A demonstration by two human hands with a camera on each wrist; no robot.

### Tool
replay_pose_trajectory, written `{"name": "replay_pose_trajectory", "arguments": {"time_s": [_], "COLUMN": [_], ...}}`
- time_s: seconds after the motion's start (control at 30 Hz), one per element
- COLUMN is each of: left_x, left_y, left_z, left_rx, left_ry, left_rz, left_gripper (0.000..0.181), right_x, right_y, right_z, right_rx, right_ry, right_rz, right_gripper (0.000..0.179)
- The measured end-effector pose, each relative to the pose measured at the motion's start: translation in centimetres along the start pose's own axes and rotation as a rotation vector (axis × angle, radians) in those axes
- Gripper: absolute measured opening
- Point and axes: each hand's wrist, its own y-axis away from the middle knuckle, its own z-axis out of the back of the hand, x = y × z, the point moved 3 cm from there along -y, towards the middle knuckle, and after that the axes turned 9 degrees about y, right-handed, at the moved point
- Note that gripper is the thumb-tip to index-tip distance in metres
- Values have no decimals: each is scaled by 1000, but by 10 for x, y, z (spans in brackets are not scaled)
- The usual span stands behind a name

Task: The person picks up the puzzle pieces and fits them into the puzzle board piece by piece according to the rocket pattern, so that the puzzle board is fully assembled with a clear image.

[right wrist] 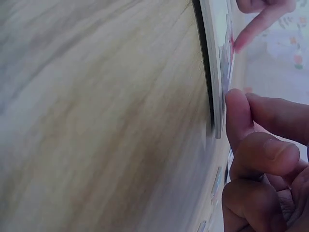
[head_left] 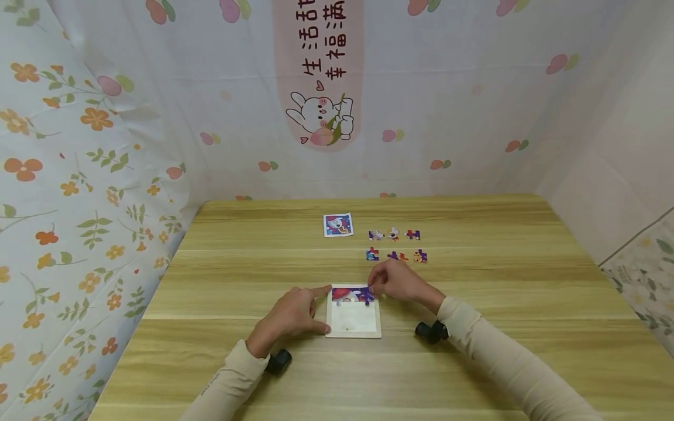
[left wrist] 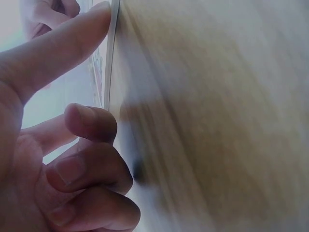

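Observation:
A shallow square puzzle tray (head_left: 354, 335) with a pale rim lies on the table, a row of joined red, white and purple pieces (head_left: 344, 294) along its far side. My left hand (head_left: 292, 313) braces the tray's left edge, index finger straight at the far corner and thumb at the near one. In the left wrist view the other fingers are curled beside the rim. At the far right corner, my right hand (head_left: 394, 280) pinches a purple puzzle piece (head_left: 367, 297) with thumb and index finger. The fingertips partly cover that piece.
Beyond the tray, several loose puzzle pieces (head_left: 413, 234) lie in two rows. A small square picture card (head_left: 338, 225) is to their left. A patterned cloth (head_left: 221, 105) hangs behind the wooden table (head_left: 253, 269). Black devices (head_left: 278, 362) sit at both wrists.

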Motion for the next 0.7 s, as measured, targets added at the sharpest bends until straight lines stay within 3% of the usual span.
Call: {"name": "replay_pose_trajectory", "arguments": {"time_s": [0.2, 0.47, 0.7], "left_x": [0, -1, 0], "left_y": [-1, 0, -1], "left_z": [0, 0, 0], "left_rx": [-2, 0, 3], "left_ry": [-5, -6, -1], "left_rz": [2, 9, 11], "left_gripper": [82, 83, 83], "right_x": [1, 8, 12], "right_y": [0, 6, 7], "right_z": [0, -8, -12], "right_rx": [-15, -79, -116], "right_ry": [34, 285, 377], "right_rz": [-10, 155, 169], "right_gripper": [3, 15, 14]}}
